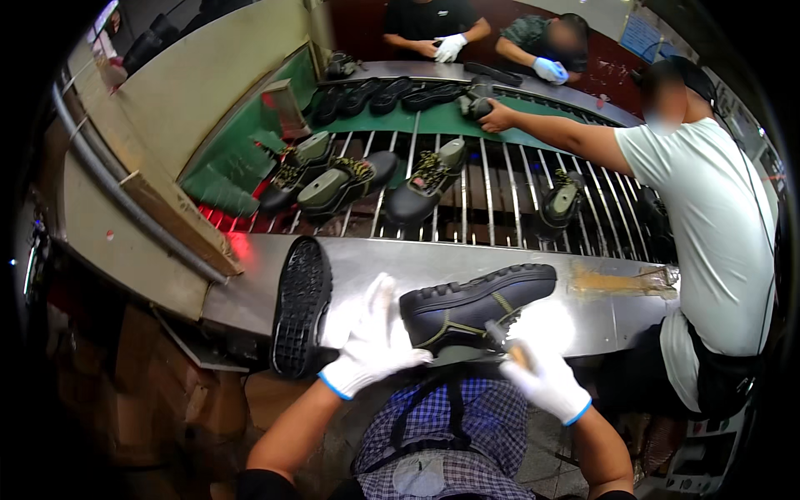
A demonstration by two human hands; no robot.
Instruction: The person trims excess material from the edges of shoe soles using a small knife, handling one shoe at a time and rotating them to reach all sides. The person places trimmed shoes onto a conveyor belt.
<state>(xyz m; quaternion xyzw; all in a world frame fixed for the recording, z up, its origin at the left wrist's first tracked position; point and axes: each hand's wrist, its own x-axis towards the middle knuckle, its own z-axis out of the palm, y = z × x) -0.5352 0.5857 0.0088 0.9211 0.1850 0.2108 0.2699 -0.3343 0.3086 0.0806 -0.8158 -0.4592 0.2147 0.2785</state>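
Black shoe (475, 308): we see it on its side near the middle of the metal surface (596, 321), its treaded sole toward the far edge and its opening toward the near edge; lying so, it could rock or spin if pushed off-centre.
Tool (498, 335): its grey head is blurred beside the shoe's opening, so we cannot tell whether it touches; a careless stroke there might scuff the upper or catch the yellow-green stitching.
Right grip (546, 379): closed around the tool's wooden handle, over the near edge; a glove slipping on that handle would, we think, send the head astray.
Left grip (375, 342): spread fairly wide with nothing held that we can see, just beside the shoe's left end; we cannot tell whether it touches. If it gives no support, the shoe could slide left under pressure.
Second shoe (300, 308): tread facing us by the surface's left end, its lower end seemingly past the near edge; a knock from the left forearm could tip it off.
Glare (546, 325): a washed-out patch right of the tool, which might hide a missed spot from us.
Rails (464, 196): beyond the far edge, carrying more shoes; a hard shove that way could drive ours into them.
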